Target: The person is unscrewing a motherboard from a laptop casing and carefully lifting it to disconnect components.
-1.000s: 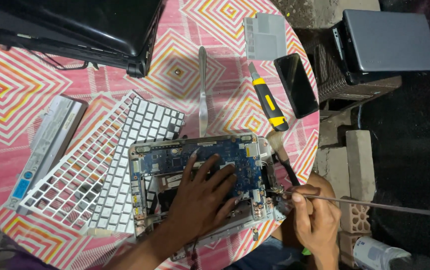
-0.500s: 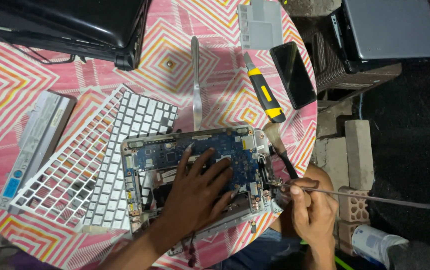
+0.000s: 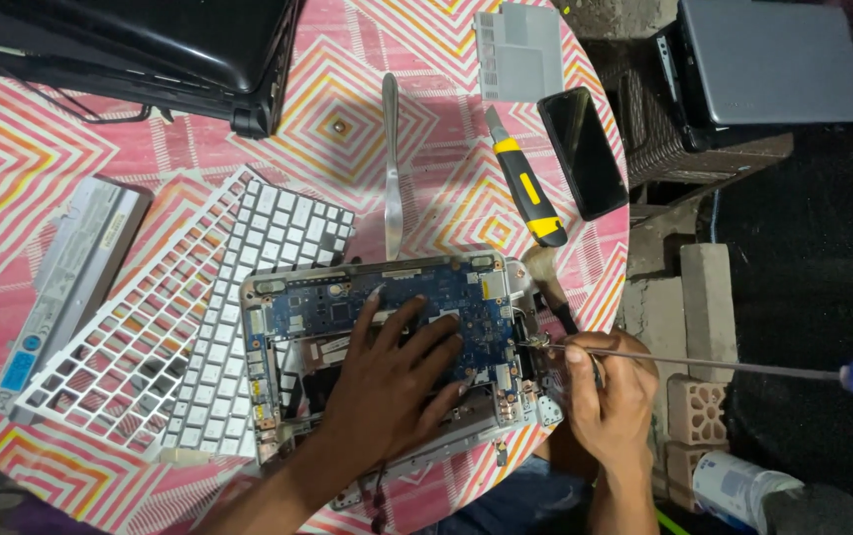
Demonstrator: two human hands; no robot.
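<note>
One opened small laptop chassis with a blue circuit board (image 3: 387,297), lying near the front edge of the round table. One long thin screwdriver with a bare metal shaft and blue handle (image 3: 743,369), tip resting at the chassis's right edge, handle reaching out well past the table.

Two hands. Left hand (image 3: 387,381) spread flat, fingers apart, pressing on the circuit board, gripping nothing. Right hand (image 3: 610,391) closed around the screwdriver's shaft close to the tip, just beside the chassis's right side.

Touching the chassis on its left: one white keyboard panel (image 3: 248,297), and overlapping that, one white plastic key frame with empty square holes (image 3: 109,357). Farther left, one long grey battery pack (image 3: 59,297). Just above the chassis, one slim silver metal pry tool (image 3: 391,168) lying upright in the view. To its right, one yellow-and-black utility knife (image 3: 525,178), one black smartphone (image 3: 583,151), one flat grey plastic cover plate (image 3: 517,50). Under the knife's end, one dark-handled brush (image 3: 550,287), its handle running to the right hand. At the top left, one black laptop (image 3: 149,45).

Round table with a pink, orange and white diamond-patterned cloth (image 3: 40,149). Off the table, top right, one grey closed laptop (image 3: 773,59) on a dark woven stand. Below, pale concrete blocks (image 3: 714,287) on dark ground, and one white-and-blue can (image 3: 739,485).
</note>
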